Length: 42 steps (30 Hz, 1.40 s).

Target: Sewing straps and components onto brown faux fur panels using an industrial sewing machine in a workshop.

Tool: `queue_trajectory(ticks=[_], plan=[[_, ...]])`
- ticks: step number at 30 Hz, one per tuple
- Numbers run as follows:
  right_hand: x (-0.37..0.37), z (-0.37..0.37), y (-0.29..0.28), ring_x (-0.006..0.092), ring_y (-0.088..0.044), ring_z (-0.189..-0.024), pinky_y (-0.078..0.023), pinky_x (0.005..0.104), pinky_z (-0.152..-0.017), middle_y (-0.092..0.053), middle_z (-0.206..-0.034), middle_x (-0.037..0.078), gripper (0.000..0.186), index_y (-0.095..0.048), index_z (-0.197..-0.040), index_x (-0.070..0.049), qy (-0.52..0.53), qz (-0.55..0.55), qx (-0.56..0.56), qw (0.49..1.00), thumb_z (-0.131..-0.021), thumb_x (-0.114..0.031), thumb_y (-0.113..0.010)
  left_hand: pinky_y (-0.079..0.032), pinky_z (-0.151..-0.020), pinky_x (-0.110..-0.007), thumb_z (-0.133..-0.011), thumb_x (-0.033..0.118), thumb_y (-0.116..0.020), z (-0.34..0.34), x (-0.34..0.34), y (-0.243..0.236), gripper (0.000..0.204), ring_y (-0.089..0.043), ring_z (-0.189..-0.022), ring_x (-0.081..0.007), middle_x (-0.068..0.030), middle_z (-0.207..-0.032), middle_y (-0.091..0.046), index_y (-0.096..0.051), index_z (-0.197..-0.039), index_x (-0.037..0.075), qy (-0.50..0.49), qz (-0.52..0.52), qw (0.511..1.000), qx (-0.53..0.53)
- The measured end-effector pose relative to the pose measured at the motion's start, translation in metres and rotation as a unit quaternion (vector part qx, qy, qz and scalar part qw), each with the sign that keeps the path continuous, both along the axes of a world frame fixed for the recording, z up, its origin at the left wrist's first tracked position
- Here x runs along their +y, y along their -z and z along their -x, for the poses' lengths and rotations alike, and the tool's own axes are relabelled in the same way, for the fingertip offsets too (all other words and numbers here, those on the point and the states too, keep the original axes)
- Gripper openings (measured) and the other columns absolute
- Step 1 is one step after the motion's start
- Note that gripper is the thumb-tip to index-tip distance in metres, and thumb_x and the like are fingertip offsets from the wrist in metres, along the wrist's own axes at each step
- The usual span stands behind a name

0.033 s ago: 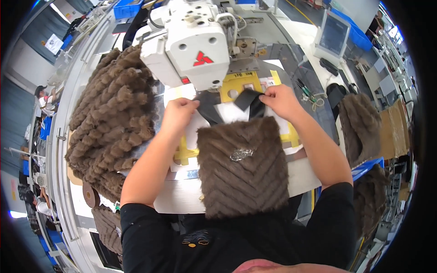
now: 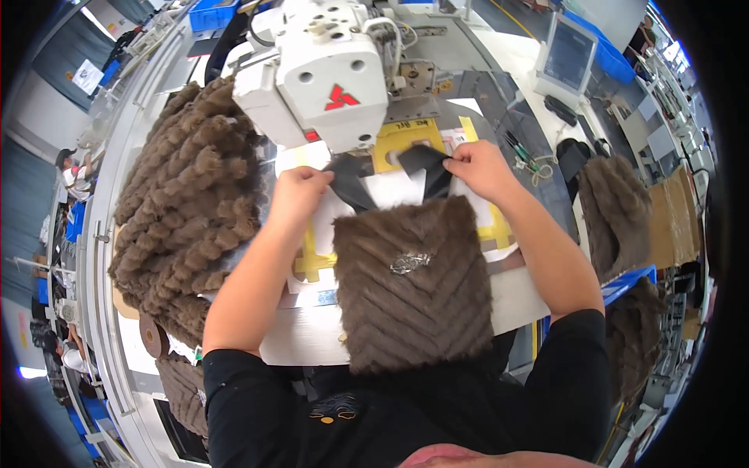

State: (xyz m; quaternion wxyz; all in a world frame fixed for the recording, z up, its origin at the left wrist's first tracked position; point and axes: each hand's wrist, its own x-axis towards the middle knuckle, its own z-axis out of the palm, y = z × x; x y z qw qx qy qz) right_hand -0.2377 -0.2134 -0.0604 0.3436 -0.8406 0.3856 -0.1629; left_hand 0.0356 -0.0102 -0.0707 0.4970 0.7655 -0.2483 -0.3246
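A brown fur panel (image 2: pixel 421 312) with chevron ridges and a silvery metallic emblem (image 2: pixel 409 263) lies in front of me, hanging over the table's near edge. Two black strips (image 2: pixel 353 184) rise from its far edge. My left hand (image 2: pixel 300 193) pinches the left strip at its outer edge. In my right hand (image 2: pixel 482 169), thumb and fingers grip the black strip on the right (image 2: pixel 437 181), whose far end folds inward. Under the strips is a white plate edged with yellow tape (image 2: pixel 316 261). Just beyond them stands the white sewing machine head (image 2: pixel 331 78), with a yellow template piece (image 2: pixel 406 140) beside it.
Bulky brown fur (image 2: pixel 187 210) is heaped on the left, near a brown roll of tape (image 2: pixel 153 335). At right are a monitor (image 2: pixel 566 58), tools with green handles (image 2: pixel 524 154), more brown fur (image 2: pixel 616 210) and a cardboard box (image 2: pixel 672 222). Other people sit far left.
The right strip's folded end has swung farther away from me and stands more upright. My left hand has shifted slightly left, along with a small shift of the whole view. Both grips stay closed.
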Motion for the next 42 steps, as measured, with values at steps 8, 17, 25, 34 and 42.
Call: queue_trajectory(ticks=[8, 17, 25, 34, 42], plan=[[-0.02, 0.0, -0.001, 0.0391, -0.067, -0.073, -0.053, 0.0441, -0.071, -0.067, -0.073, 0.022, 0.028, -0.072, -0.078, 0.0, 0.044, 0.008, 0.059, 0.997, -0.083, -0.028, -0.074, -0.052, -0.063, -0.035, -0.078, 0.015, -0.074, -0.018, -0.009, -0.002, 0.02, -0.065, -0.063, -0.0177, -0.0117, -0.07, -0.07, -0.075, -0.081, -0.005, -0.034, -0.064, 0.986, -0.151], [-0.029, 0.01, -0.004, 0.0358, -0.068, -0.069, -0.052, 0.0443, -0.068, -0.066, -0.069, 0.021, 0.029, -0.071, -0.076, 0.001, 0.068, 0.077, 0.116, 0.988, -0.084, -0.027, -0.073, -0.056, -0.067, -0.039, -0.078, 0.017, -0.069, -0.013, -0.008, -0.005, 0.023, -0.071, -0.066, -0.0303, -0.0203, -0.07, -0.071, -0.076, -0.083, -0.004, 0.026, -0.114, 0.956, -0.27], [-0.072, -0.041, 0.005, 0.0372, -0.069, -0.083, -0.054, 0.0449, -0.076, -0.071, -0.082, 0.019, 0.031, -0.074, -0.088, -0.003, 0.049, 0.085, 0.082, 0.992, -0.092, -0.034, -0.07, -0.056, -0.07, -0.04, -0.082, 0.011, -0.069, -0.052, -0.059, 0.03, 0.025, -0.072, -0.073, -0.0315, -0.0184, -0.084, -0.074, -0.074, -0.103, -0.001, -0.009, 0.057, 0.957, -0.284], [-0.014, 0.011, -0.009, 0.0124, -0.059, -0.074, -0.05, 0.0291, -0.06, -0.062, -0.09, 0.002, 0.039, -0.062, -0.127, -0.003, 0.099, -0.155, -0.031, 0.982, -0.098, -0.028, -0.068, -0.057, -0.08, -0.03, -0.096, 0.009, -0.064, -0.006, 0.006, -0.013, 0.032, -0.066, -0.087, -0.0152, -0.0088, -0.103, -0.068, -0.058, -0.125, -0.004, 0.017, 0.001, 0.998, 0.057], [0.036, 0.037, 0.0, 0.0107, -0.054, -0.098, -0.045, 0.0273, -0.087, -0.056, -0.117, 0.004, 0.04, -0.058, -0.127, -0.006, 0.052, -0.306, -0.178, 0.934, -0.09, -0.01, -0.074, -0.048, -0.065, -0.024, -0.096, 0.011, -0.069, 0.044, 0.038, -0.023, 0.037, -0.058, -0.079, -0.0096, -0.0066, -0.103, -0.065, -0.053, -0.128, 0.006, 0.032, 0.049, 0.977, 0.207]])
